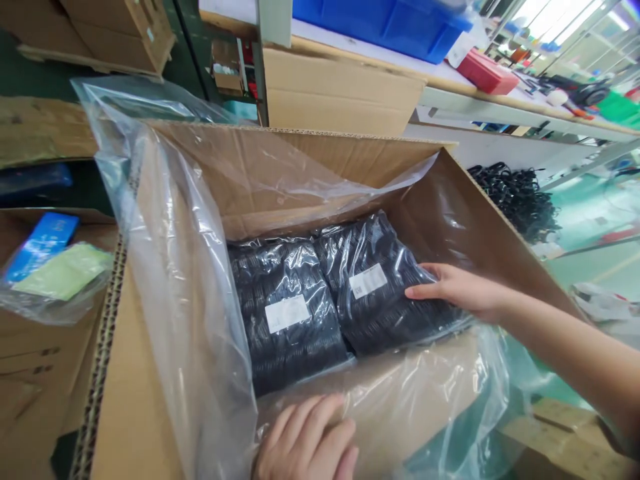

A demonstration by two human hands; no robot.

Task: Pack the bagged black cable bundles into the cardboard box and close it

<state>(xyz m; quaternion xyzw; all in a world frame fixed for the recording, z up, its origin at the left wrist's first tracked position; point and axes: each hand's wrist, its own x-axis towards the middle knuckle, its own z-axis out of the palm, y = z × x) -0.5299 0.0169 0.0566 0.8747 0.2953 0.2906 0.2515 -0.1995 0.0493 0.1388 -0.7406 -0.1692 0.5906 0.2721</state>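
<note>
Left hand (305, 440) rests half-curled on the liner (185, 280) at the carton (130, 413) near edge; I cannot confirm any hold. Right hand (463, 290) lies open on the right pack (380, 300), beside the left pack (285, 347). Both packs lie inside; liner and flaps stand open.

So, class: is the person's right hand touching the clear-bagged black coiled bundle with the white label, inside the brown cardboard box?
Touching. The head view shows the right hand with its fingers lying on top of the clear-bagged black coiled bundle.
</note>
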